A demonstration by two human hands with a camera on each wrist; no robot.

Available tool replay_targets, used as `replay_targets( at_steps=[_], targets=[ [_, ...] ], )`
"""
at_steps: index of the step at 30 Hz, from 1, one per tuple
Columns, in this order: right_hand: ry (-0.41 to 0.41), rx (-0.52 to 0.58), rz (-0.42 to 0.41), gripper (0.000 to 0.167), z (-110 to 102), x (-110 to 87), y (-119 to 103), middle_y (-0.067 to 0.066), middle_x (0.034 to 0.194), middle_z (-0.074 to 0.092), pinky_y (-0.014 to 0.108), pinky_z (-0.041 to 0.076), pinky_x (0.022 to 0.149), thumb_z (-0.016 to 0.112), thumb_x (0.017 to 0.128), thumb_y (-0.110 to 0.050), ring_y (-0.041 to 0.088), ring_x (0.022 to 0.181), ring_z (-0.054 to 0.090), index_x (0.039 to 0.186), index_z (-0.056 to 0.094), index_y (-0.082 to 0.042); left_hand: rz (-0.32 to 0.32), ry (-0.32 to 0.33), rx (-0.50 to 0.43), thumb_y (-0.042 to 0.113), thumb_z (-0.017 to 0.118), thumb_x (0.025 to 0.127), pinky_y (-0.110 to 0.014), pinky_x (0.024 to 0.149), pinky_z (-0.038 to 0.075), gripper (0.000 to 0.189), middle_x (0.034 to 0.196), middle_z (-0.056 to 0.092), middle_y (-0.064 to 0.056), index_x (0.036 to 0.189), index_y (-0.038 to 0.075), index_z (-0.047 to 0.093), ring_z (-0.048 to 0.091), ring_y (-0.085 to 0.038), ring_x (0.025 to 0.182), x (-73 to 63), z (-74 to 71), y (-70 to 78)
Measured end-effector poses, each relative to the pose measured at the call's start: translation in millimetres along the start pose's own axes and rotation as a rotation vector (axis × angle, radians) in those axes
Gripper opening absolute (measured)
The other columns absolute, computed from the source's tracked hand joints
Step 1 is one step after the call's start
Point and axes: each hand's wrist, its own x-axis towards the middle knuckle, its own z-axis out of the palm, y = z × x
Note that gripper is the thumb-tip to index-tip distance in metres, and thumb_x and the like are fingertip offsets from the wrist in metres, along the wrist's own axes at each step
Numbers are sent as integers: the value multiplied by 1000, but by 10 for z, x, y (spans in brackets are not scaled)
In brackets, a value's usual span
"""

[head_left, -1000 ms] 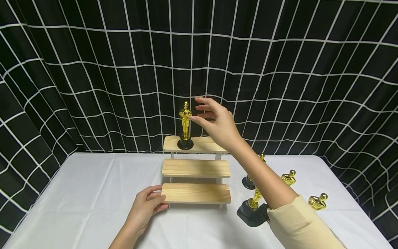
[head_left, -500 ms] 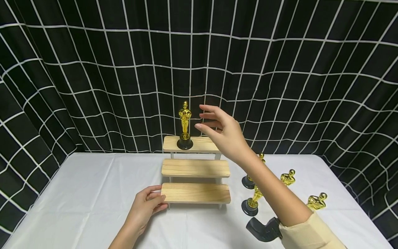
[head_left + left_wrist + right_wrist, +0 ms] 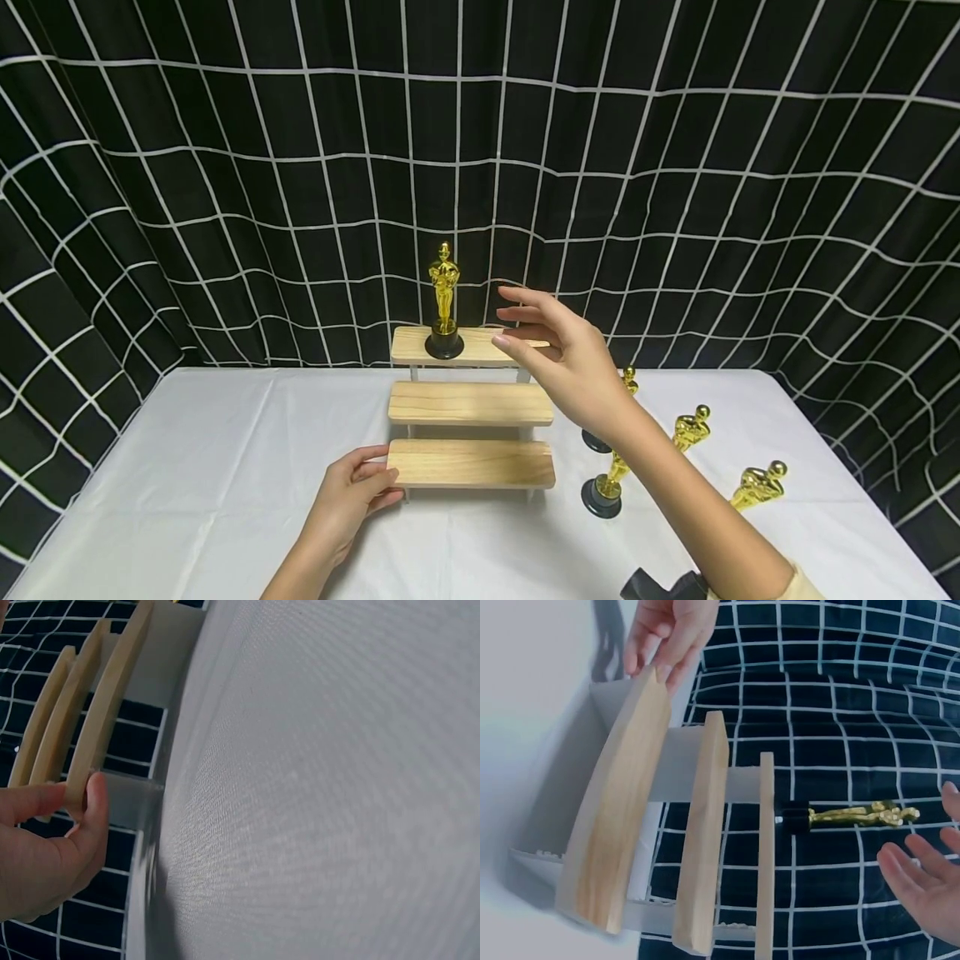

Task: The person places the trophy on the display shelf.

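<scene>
A three-step wooden display shelf [image 3: 471, 463] stands on the table. My left hand [image 3: 343, 498] pinches the left end of its lowest board, thumb on one face and fingers on the other, as the left wrist view shows. On the top board, left of its middle, a gold trophy statuette [image 3: 444, 287] with a round black base stands upright. My right hand [image 3: 573, 362] is to the right of this statuette, apart from it, with fingers loosely bent and nothing between them. In the right wrist view the same right hand [image 3: 930, 877] faces the statuette's head across a gap.
Several more gold statuettes stand on the right of the table, among them a front one [image 3: 602, 493] and a far-right one [image 3: 759, 485], partly behind my right forearm. A white cloth [image 3: 217, 467] covers the table. A black curtain with white grid lines [image 3: 480, 125] hangs behind.
My right hand has drawn away from the statuette on the top board, moving right and down towards me. That statuette stays standing, and my left hand keeps its place on the shelf.
</scene>
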Motion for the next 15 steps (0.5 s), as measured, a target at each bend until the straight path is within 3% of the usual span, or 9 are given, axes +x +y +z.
replay_targets(
  at_steps=[8, 15],
  targets=[
    [21, 3, -22, 48, -52, -194, 27, 16, 131, 72, 22, 63, 94, 73, 100, -4, 28, 116, 73, 146, 60, -7, 0, -5, 0, -9, 58, 101, -26, 79, 69, 43, 104, 66, -18, 143, -17, 48, 71, -16, 84, 2, -2, -7],
    [22, -44, -32, 46, -124, -333, 68, 13, 131, 71, 16, 61, 95, 72, 100, -6, 26, 118, 71, 145, 61, -8, -1, -5, 8, -8, 58, 102, -26, 80, 68, 45, 109, 67, -21, 144, -17, 47, 71, -17, 85, 11, -14, -23]
  ],
)
